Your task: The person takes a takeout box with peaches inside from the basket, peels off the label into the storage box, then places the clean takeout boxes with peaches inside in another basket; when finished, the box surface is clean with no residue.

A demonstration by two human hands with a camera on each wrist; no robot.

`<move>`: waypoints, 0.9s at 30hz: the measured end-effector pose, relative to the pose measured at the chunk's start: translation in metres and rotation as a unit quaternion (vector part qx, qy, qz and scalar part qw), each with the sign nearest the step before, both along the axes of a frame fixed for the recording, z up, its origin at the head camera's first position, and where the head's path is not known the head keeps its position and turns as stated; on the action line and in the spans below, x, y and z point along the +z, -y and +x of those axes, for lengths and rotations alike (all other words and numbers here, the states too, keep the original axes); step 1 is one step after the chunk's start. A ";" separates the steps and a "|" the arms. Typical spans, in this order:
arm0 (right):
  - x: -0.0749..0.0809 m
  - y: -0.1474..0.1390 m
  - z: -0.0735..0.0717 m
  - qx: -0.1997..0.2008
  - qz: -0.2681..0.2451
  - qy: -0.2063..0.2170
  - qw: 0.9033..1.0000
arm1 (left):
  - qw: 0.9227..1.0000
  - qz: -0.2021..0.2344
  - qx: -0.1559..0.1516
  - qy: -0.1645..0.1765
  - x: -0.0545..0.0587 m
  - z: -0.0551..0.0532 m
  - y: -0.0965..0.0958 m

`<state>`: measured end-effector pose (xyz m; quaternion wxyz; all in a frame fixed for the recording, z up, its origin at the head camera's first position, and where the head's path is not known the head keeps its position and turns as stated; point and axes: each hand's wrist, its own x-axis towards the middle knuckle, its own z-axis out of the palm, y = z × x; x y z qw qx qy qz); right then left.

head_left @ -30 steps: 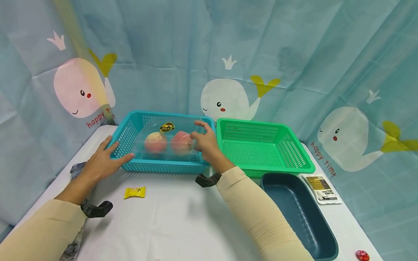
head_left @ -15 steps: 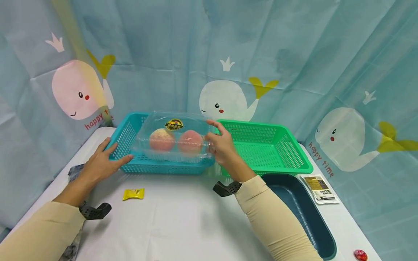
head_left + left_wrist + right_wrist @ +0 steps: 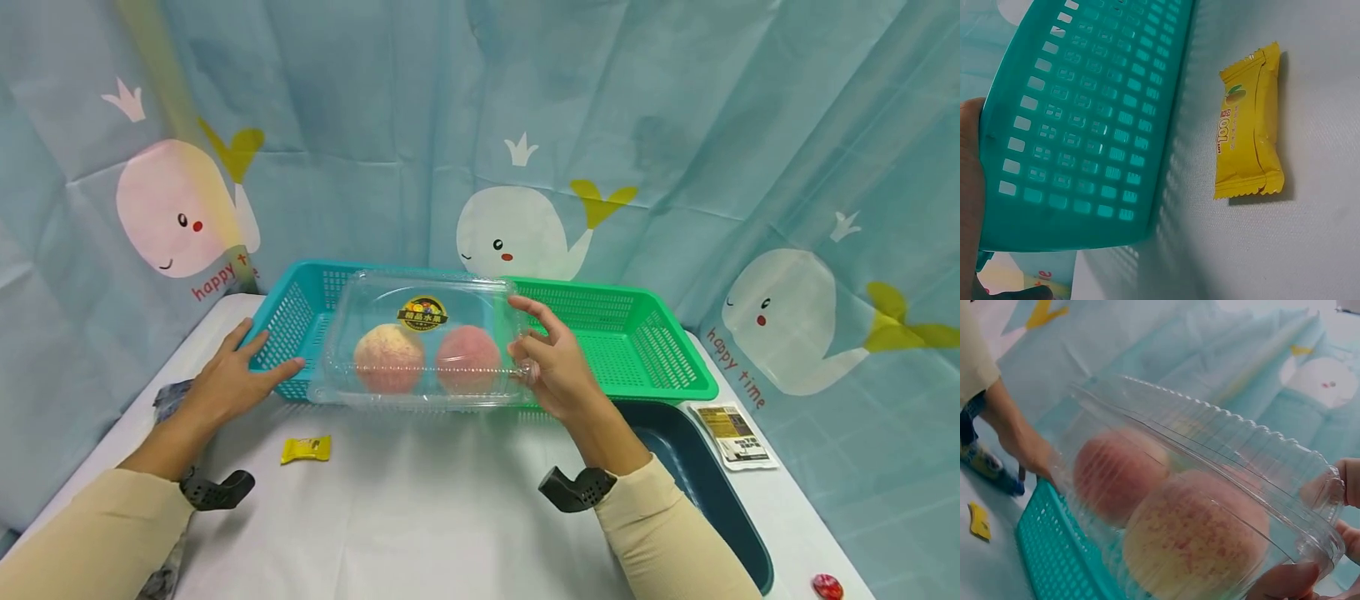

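Observation:
A clear plastic clamshell box with a black and yellow label holds a yellowish-pink peach and a redder peach. My right hand pinches its right end, with the thumb showing in the right wrist view. The box is raised over the front rim of the blue plastic basket, hiding much of it. My left hand touches that basket's front left corner, its fingers spread and fairly straight. In the left wrist view, a yellow wrapped candy lies beside the basket wall.
A green basket adjoins the blue one on the right. Nearer stands a dark blue tray, partly behind my right sleeve. A flat printed packet and a red wrapped candy lie at the right. Grey patterned cloth shows behind my left arm.
The right hand has lifted the clear box of peaches out of the blue basket and brought it right and toward me. The left hand stays at the basket corner.

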<state>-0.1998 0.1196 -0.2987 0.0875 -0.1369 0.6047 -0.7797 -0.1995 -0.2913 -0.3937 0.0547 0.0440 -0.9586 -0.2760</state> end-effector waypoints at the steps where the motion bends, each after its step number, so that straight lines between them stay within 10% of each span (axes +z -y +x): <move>1: 0.000 -0.003 0.005 0.002 0.001 -0.002 1.000 | 1.000 -0.002 0.001 -0.001 0.000 0.000 0.000; 27: -0.058 -0.047 0.080 0.003 -0.012 0.002 1.000 | 1.000 0.010 -0.009 -0.003 0.001 0.000 0.002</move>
